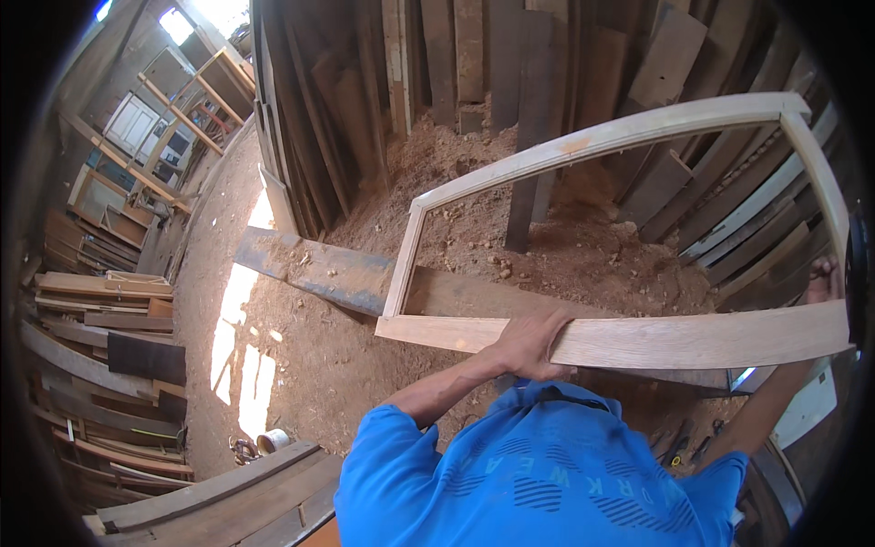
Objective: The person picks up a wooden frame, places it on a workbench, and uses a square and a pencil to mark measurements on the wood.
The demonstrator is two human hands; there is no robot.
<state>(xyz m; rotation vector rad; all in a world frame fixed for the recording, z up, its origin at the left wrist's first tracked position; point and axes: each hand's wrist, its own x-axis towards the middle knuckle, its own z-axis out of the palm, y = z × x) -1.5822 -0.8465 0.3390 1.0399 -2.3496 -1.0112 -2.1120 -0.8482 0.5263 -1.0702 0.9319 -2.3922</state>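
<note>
A pale wooden window frame [702, 341] with a curved top rail and an open middle is tilted up in front of me. My left hand [533, 343] is closed round its wide bottom rail, left of the middle. At the far right, my right hand [824, 279] grips the frame near its lower right corner. The right fingers show only in part, beside the side rail. Below the frame lies a long, dusty plank [314, 269], partly hidden by the frame's left corner.
Boards [447, 55] lean upright along the back, above piled wood shavings [474, 228]. More timber [118, 365] is stacked at the left. A plank bench [228, 492] stands at the lower left, next to a white roll [272, 441]. Dark-handled tools [676, 450] lie at my right side.
</note>
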